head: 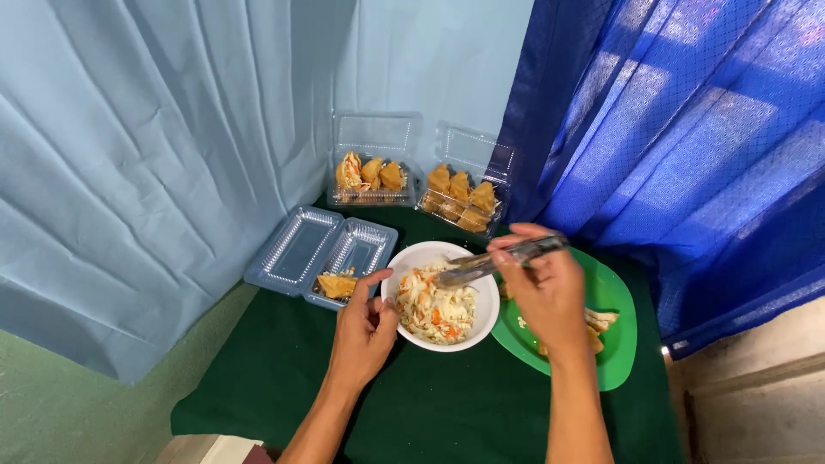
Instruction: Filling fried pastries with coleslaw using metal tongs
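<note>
We see a white bowl (440,296) of shredded vegetable salad (436,311), pale strands flecked with orange, standing at the centre of a green-covered bench (430,404). Our left hand (365,331) rests against the bowl's rim at 9 o'clock, fingers curled loosely on the outer wall and holding nothing else. Our right hand (541,288) is closed around the handles of clear plastic tongs (498,260), whose tips reach into the salad at the bowl's 1 o'clock side.

We judge the salad light, soft, moist and loose: strands are likely to slip or trail from the tongs, so a pinch low in the heap should grip best. The bowl looks rigid and smooth; its rim or outer wall offers the steadying hold.

At 3 o'clock of the bowl, partly under our right hand, lies a green plate (614,301) bearing fried pieces. At 10 o'clock an open clear clamshell box (314,249) holds one stuffed fried piece (337,284). At 12 o'clock two more clear boxes (378,176) (464,202) stand filled with fried pieces, probably crisp and easily crushed. Light blue (155,155) and dark blue curtains (679,129) hang behind.
</note>
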